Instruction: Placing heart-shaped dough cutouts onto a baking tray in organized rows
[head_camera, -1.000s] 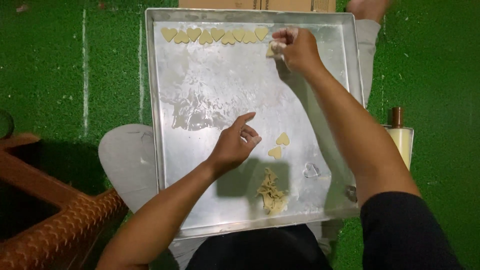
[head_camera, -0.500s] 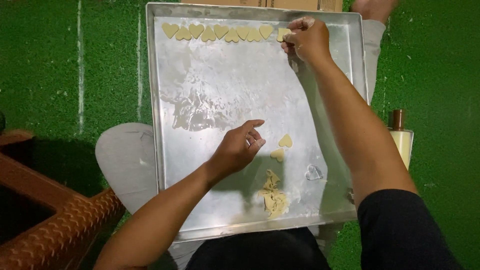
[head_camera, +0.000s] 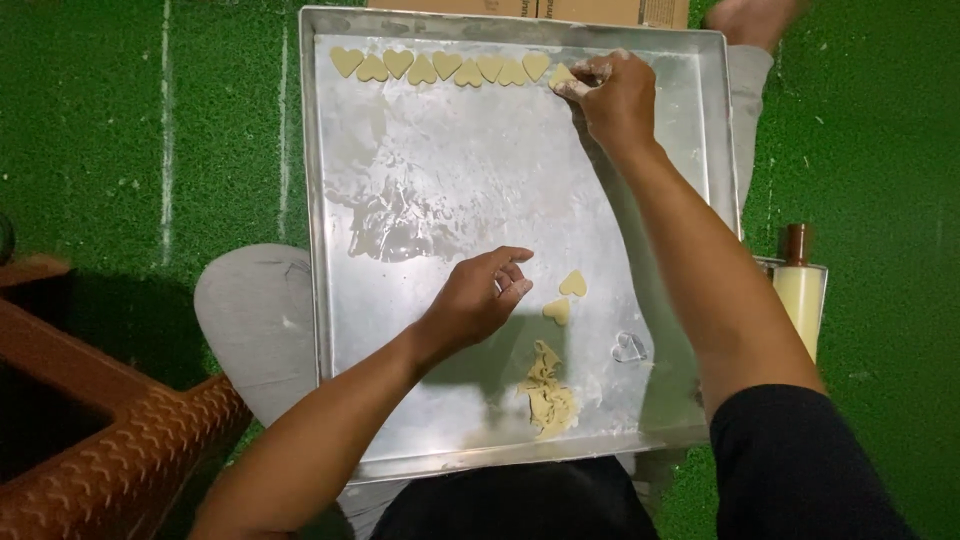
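Observation:
A large metal baking tray (head_camera: 330, 250) rests on my lap. Along its far edge runs a row of several heart-shaped dough pieces (head_camera: 440, 67). My right hand (head_camera: 612, 95) is at the right end of that row, fingertips pressed on one more dough heart (head_camera: 560, 75). My left hand (head_camera: 482, 297) hovers over the tray's middle with fingers loosely curled, holding nothing. Just right of it lie two loose dough hearts (head_camera: 565, 297). A scrap of leftover dough (head_camera: 547, 392) and a clear heart cutter (head_camera: 629, 347) sit near the tray's front.
Green turf (head_camera: 140, 130) surrounds me. A rolling pin (head_camera: 800, 290) lies on the turf right of the tray. A brown patterned box (head_camera: 110, 440) stands at the lower left. A cardboard edge (head_camera: 530, 8) shows beyond the tray.
My right hand has lowered a dough heart onto the right end of the row. My left hand has drifted slightly toward the two loose hearts.

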